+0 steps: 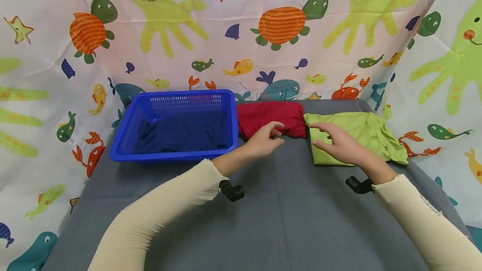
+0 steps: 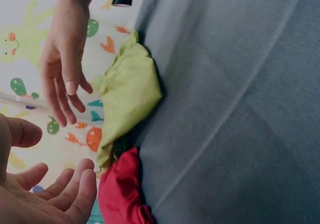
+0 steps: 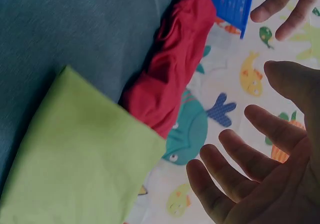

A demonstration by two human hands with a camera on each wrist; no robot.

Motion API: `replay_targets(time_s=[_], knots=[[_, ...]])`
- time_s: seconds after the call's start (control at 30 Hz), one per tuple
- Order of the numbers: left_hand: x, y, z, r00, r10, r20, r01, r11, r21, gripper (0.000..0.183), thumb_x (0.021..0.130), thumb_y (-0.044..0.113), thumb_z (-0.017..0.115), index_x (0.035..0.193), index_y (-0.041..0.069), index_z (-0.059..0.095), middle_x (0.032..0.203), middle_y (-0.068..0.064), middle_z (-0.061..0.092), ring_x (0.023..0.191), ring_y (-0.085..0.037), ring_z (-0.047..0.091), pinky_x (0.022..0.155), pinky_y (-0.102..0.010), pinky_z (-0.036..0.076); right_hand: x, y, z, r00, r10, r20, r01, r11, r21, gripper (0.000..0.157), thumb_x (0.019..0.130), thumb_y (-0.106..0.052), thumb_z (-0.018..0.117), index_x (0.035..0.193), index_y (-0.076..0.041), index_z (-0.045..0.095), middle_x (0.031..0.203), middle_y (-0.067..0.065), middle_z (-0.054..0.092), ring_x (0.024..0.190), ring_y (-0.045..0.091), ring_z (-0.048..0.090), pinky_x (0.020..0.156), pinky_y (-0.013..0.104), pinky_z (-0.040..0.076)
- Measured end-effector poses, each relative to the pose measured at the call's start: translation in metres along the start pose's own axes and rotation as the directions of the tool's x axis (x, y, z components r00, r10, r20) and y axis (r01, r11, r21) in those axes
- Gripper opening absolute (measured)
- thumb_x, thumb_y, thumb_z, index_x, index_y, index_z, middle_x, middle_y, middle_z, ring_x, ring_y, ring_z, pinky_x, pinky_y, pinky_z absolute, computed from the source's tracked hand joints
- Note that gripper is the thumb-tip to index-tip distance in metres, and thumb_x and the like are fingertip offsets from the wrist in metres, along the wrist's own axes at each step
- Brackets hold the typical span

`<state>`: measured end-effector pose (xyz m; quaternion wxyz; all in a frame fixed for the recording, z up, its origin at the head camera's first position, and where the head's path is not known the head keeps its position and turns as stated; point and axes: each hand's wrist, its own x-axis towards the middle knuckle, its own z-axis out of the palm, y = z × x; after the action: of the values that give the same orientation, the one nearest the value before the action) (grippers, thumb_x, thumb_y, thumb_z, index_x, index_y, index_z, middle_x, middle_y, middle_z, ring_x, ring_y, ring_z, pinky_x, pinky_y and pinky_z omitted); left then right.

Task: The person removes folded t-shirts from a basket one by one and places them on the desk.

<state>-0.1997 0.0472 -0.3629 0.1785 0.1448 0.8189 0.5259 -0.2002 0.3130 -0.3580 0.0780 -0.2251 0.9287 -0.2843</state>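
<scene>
Found green cloth (image 1: 373, 133) lying loosely folded near right hand (image 1: 339, 143), just beside crumpled red cloth (image 1: 269, 114) close to left hand (image 1: 263, 139). Noted both hands empty, with fingers apart and loosely bent. Judged both cloths light, soft, limp, unlikely to break; best pinched at folded edges, all layers together. Saw flat grey tabletop (image 1: 278, 221), blue basket (image 1: 169, 156) holding navy cloth (image 1: 184, 131), printed curtain (image 1: 241, 11) hung behind and at sides.

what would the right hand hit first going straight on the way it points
Probably the red cloth, just past the edge of the green cloth; height is unclear, so the right hand might clear both.
</scene>
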Motion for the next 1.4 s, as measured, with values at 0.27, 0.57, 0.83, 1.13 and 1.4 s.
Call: replay_targets(time_s=[0.27, 0.57, 0.83, 1.13, 1.4], knots=[[-0.013, -0.004, -0.016, 1.000, 0.023, 0.012, -0.023, 1.000, 0.022, 0.039, 0.101, 0.014, 0.056, 0.140, 0.013, 0.054, 0.140, -0.011, 0.060, 0.129, -0.028, 0.058, 0.104, -0.043, 0.052, 0.010, -0.020, 0.002, 0.999, -0.028, 0.019, 0.028, 1.000, -0.008, 0.054, 0.100, -0.023, 0.064, 0.147, -0.004, 0.048, 0.152, 0.021, 0.047, 0.136, 0.044, 0.046, 0.105, 0.064, 0.045], [-0.036, -0.003, -0.042, 1.000, 0.020, 0.006, -0.020, 1.000, 0.009, 0.038, 0.103, 0.013, 0.056, 0.140, 0.013, 0.055, 0.143, -0.011, 0.058, 0.113, -0.028, 0.066, 0.094, -0.039, 0.057, 0.021, -0.048, 0.019, 0.990, -0.138, -0.017, 0.139, 0.990, 0.031, 0.054, 0.096, -0.019, 0.069, 0.145, -0.006, 0.051, 0.146, 0.017, 0.053, 0.130, 0.035, 0.052, 0.104, 0.058, 0.048], [-0.058, -0.019, -0.073, 0.998, 0.035, -0.061, -0.034, 0.999, 0.004, 0.036, 0.102, 0.009, 0.054, 0.138, 0.011, 0.056, 0.141, -0.013, 0.059, 0.101, -0.025, 0.070, 0.085, -0.033, 0.057, 0.032, -0.068, 0.031, 0.986, -0.166, 0.010, 0.165, 0.984, 0.059, 0.059, 0.096, -0.023, 0.070, 0.148, -0.007, 0.048, 0.152, 0.014, 0.049, 0.141, 0.034, 0.045, 0.113, 0.057, 0.042], [-0.083, -0.035, -0.103, 0.993, 0.012, -0.116, -0.014, 1.000, -0.015, 0.037, 0.104, 0.010, 0.051, 0.141, 0.009, 0.054, 0.142, -0.017, 0.058, 0.107, -0.028, 0.068, 0.090, -0.038, 0.057, 0.050, -0.090, 0.045, 0.979, -0.200, 0.039, 0.193, 0.971, 0.139, 0.061, 0.096, -0.025, 0.070, 0.150, -0.012, 0.047, 0.153, 0.010, 0.048, 0.143, 0.031, 0.044, 0.113, 0.056, 0.043], [-0.099, -0.048, -0.129, 0.986, -0.030, -0.164, 0.024, 0.999, -0.037, 0.038, 0.106, 0.014, 0.049, 0.143, 0.009, 0.051, 0.145, -0.017, 0.056, 0.118, -0.036, 0.064, 0.098, -0.048, 0.056, 0.067, -0.105, 0.056, 0.975, -0.212, 0.067, 0.193, 0.957, 0.215, 0.057, 0.097, -0.024, 0.068, 0.149, -0.014, 0.049, 0.152, 0.007, 0.051, 0.140, 0.029, 0.048, 0.108, 0.052, 0.050]])
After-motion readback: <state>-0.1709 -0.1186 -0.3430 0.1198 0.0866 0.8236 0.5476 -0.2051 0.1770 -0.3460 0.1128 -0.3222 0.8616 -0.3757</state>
